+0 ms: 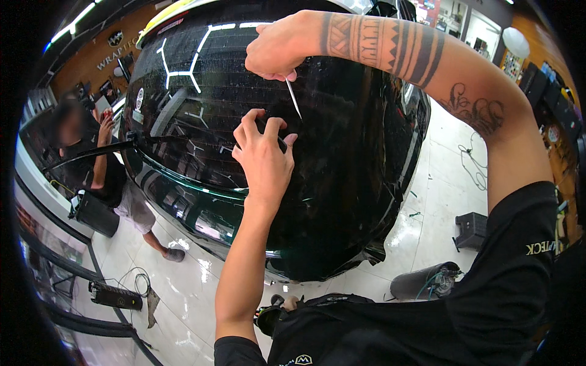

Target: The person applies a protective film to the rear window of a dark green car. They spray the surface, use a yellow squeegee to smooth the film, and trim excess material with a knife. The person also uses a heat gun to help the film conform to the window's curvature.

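Note:
A dark, glossy car rear with a large rear window is in front of me. My right hand reaches in from the upper right, closed around a slim, pale, pointed tool. The tool's tip slants down toward the dark surface, just above my left hand. My left hand is against the car with its fingers and thumb bent around a small dark thing. That thing blends into the black surface and its kind cannot be made out.
Left of the car a person stands with hands raised, near a lifted rear wiper and a black bin. On the glossy floor lie a black cylinder with cords, a dark box and another cylindrical device.

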